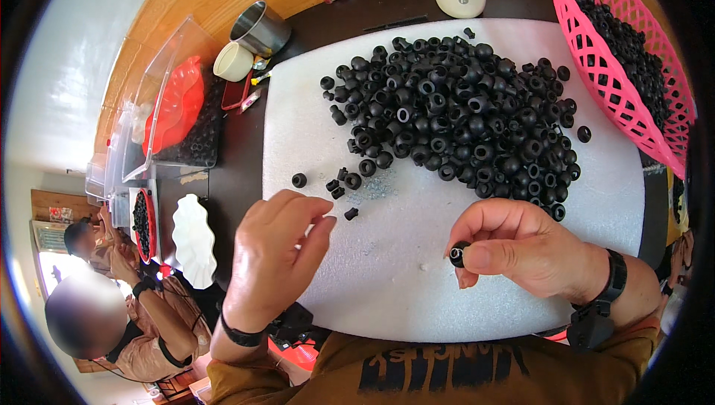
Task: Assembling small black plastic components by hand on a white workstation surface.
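My right hand (514, 250) pinches a black ball-shaped cord lock (456, 254) between thumb and fingers, with a shiny ring showing in its hole. At the left, my left hand (277, 256) hovers over the white foam board (387, 271), thumb and index tips slightly apart with nothing visible between them. Just beyond those fingertips lies a small black plunger (351, 214). A little heap of tiny silvery springs (372, 187) sits near several loose black pieces. Farther back, a big pile of hollow black balls (462, 107) covers much of the board. One lone ball (299, 180) rests near my left hand.
A pink lattice basket (611, 70) of black pieces stands at the far right. Leftward are a metal cup (260, 29), a cream cup (233, 62), a clear bin (201, 133) and a white wavy-edged tray (195, 241). Two people sit at the left.
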Motion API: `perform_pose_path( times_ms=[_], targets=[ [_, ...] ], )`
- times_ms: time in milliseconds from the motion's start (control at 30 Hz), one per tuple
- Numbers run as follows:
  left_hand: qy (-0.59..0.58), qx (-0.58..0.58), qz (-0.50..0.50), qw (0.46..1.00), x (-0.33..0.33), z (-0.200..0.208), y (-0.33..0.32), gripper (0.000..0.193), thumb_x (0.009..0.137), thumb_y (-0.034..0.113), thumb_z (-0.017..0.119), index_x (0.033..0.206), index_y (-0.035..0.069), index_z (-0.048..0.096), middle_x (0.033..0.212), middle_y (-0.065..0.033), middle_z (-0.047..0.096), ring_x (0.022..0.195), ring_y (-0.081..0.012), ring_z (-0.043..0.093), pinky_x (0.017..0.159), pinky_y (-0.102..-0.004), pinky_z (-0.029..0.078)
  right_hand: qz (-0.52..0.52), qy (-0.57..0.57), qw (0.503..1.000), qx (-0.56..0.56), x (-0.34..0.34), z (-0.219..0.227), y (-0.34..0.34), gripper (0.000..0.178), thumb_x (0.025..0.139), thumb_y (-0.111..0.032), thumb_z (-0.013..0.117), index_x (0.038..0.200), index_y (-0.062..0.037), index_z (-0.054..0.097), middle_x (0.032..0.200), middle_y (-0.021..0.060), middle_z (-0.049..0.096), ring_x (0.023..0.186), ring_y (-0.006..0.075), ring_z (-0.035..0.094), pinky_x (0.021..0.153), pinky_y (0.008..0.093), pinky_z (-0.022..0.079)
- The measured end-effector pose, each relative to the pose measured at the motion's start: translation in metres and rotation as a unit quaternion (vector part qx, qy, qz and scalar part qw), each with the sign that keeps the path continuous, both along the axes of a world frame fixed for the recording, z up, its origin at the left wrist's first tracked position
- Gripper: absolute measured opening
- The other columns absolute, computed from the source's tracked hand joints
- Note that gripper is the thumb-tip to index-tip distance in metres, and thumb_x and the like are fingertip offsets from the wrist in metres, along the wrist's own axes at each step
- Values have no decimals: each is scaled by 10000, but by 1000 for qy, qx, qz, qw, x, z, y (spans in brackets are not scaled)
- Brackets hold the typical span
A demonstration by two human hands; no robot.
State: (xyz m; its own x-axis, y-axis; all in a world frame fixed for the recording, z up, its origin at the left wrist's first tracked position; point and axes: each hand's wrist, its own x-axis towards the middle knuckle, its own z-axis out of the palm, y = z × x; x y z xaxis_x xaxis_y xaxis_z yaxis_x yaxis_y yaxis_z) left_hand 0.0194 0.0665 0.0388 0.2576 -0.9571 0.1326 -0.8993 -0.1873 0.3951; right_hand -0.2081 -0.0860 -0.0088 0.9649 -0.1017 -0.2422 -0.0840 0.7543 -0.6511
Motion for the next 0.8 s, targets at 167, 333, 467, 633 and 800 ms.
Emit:
perform_pose_path(
  times_ms=[167, 333, 467, 633, 800],
  targets=[
    [19, 30, 6, 999, -5, -24, 2, 164, 760, 84, 692, 914, 54, 646, 825, -79, 605, 682, -277, 581, 636, -363, 455, -28, 9, 1000, 10, 1, -3, 2, 184, 909, -97, 616, 1062, -4, 575, 912, 66, 638, 828, 156, 636, 789, 306, 518],
    [-6, 47, -8, 999, -3, -29, 0, 176, 753, 108, 702, 913, 62, 644, 834, -79, 596, 726, -292, 586, 666, -373, 457, 0, 9, 1000, 8, 1, 0, -2, 222, 925, -164, 622, 1086, -18, 575, 952, 15, 599, 846, 88, 558, 787, 237, 467],
    [82, 17, -36, 996, -10, -8, -5, 179, 733, 22, 706, 899, 37, 641, 862, -92, 611, 666, -215, 593, 601, -310, 475, -6, 5, 1000, 14, 4, 2, -3, 218, 923, -156, 623, 1086, -19, 575, 955, 18, 600, 852, 91, 561, 789, 238, 469],
    [228, -46, -168, 958, -31, 57, -33, 286, 593, -91, 686, 842, 13, 591, 862, -156, 617, 746, -190, 591, 632, -250, 457, -54, -29, 998, 21, -4, 1, -3, 201, 924, -150, 619, 1078, -27, 580, 935, 20, 607, 839, 104, 574, 784, 250, 481],
    [313, -73, -174, 931, -43, 46, -68, 323, 604, -129, 680, 852, 20, 536, 798, -131, 584, 748, -201, 582, 665, -273, 461, -115, -73, 991, 21, -5, 0, -9, 200, 931, -162, 611, 1076, -27, 583, 923, 23, 614, 829, 106, 579, 780, 253, 485]
  ],
)
